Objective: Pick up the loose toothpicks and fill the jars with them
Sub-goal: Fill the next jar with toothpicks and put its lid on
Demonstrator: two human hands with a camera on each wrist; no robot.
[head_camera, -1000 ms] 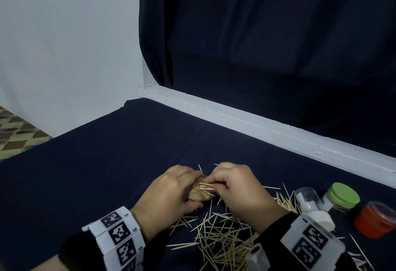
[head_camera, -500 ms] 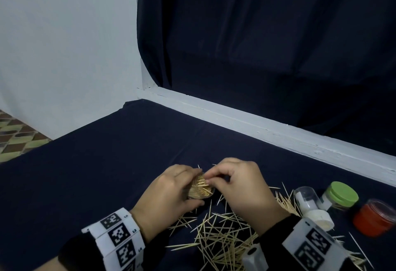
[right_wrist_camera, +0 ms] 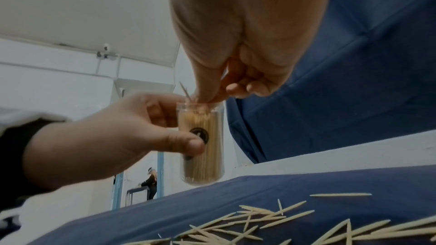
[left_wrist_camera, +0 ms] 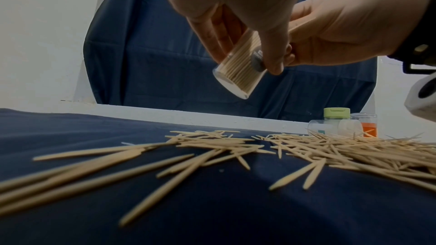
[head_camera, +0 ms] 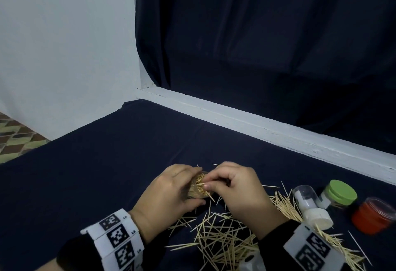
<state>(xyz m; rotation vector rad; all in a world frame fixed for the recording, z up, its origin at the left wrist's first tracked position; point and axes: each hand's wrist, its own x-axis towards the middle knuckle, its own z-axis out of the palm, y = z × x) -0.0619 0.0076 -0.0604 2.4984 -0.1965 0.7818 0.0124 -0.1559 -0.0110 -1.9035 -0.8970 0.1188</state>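
Note:
My left hand (head_camera: 171, 191) grips a clear jar (right_wrist_camera: 200, 142) packed with toothpicks, held tilted above the dark cloth; the same jar (left_wrist_camera: 238, 70) shows in the left wrist view. My right hand (head_camera: 233, 187) pinches toothpicks at the jar's open mouth (right_wrist_camera: 198, 104), one stick poking up beside the thumb. Loose toothpicks (head_camera: 225, 236) lie scattered on the cloth below both hands, and more toothpicks (left_wrist_camera: 318, 148) spread toward the right.
At the right lie an empty clear jar with a white cap (head_camera: 310, 206), a green-lidded jar (head_camera: 340, 193) and a red-lidded jar (head_camera: 375, 217). A white ledge (head_camera: 257, 125) borders the dark table cloth (head_camera: 107, 163); a dark curtain hangs behind.
My right hand's fingers have shifted down onto the jar's mouth, pressing toothpicks in. The left hand keeps the jar in nearly the same place.

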